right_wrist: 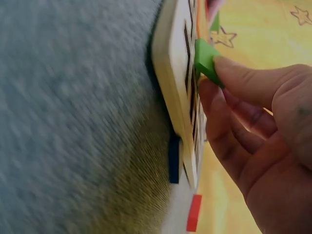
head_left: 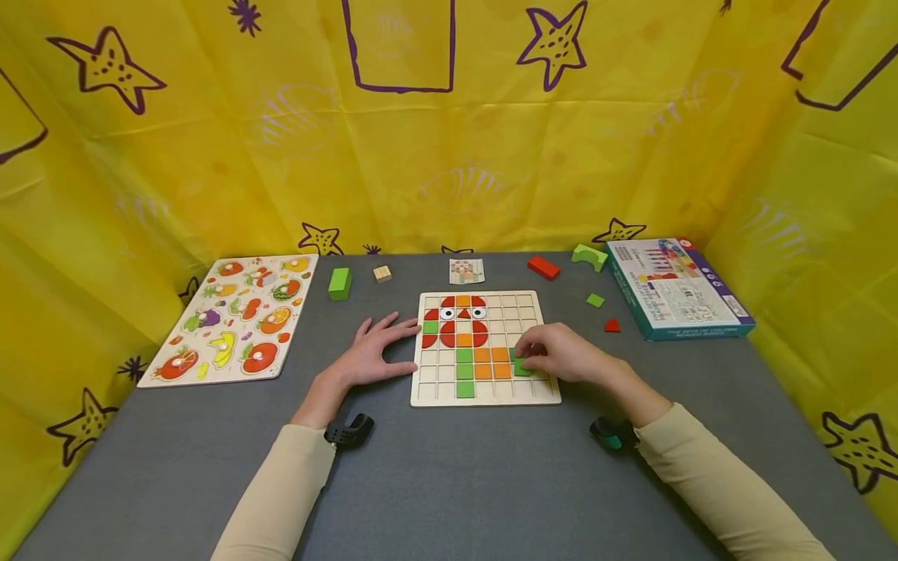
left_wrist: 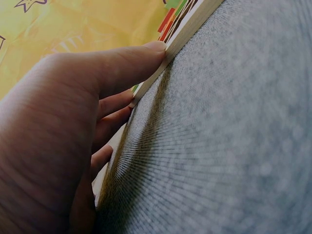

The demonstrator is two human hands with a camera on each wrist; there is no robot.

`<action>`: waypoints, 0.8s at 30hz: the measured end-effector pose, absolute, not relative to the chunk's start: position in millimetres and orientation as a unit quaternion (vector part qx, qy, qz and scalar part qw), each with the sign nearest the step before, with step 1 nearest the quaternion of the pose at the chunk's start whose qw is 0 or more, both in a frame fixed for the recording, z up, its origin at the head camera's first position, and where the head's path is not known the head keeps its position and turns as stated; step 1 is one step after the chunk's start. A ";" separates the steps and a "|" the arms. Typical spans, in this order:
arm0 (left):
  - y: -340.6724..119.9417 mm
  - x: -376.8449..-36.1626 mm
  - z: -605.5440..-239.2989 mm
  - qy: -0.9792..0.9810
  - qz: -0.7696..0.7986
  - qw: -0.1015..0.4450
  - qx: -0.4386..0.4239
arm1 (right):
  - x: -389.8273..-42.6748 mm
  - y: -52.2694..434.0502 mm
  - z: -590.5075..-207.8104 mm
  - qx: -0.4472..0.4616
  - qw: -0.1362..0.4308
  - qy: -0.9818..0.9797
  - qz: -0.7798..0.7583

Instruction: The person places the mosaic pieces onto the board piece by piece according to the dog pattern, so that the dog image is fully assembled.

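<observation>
A grey, felt-like worktop (head_left: 449, 483) fills the scene, and yellow sheeting (head_left: 210, 156) printed with purple starfish and rectangles walls it in at the back and on both sides. At the centre lies a pale wooden grid board (head_left: 486, 347), partly filled with red, orange and green tiles that form an owl-like face with two white eyes. The right hand (head_left: 561, 354) is on the board's right part, its fingers (right_wrist: 229, 73) pinching a green square tile (head_left: 521, 366) right at the board's surface; the right wrist view shows that tile tilted, one edge at a cell. The left hand (head_left: 375, 354) lies flat on the worktop against the board's left edge, fingers released and straight, thumb tip (left_wrist: 156, 48) pressed to the board's rim. Cream sleeves cover both forearms.

Off to the left rests a fruit-and-vegetable peg puzzle (head_left: 235, 318). Behind the board sit a green block (head_left: 340, 283), a small natural wood cube (head_left: 382, 273) and a little pattern card (head_left: 466, 271). To the right rear are a red block (head_left: 543, 267) and a green arch block (head_left: 588, 256); nearer lie a loose green tile (head_left: 595, 300) and a small red piece (head_left: 613, 326). A teal box (head_left: 675, 287) lies flat at the worktop's right edge.
</observation>
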State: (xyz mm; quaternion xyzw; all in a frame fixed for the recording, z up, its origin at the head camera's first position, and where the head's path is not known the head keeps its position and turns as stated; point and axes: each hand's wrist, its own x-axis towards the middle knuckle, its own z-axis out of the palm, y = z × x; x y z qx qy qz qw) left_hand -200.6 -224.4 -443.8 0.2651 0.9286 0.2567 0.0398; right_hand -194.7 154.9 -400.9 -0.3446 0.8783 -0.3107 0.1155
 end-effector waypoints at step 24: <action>-223.5 -199.9 -443.1 0.930 0.255 0.045 0.262 | -196.6 192.2 -400.7 -0.296 0.042 0.894 -0.333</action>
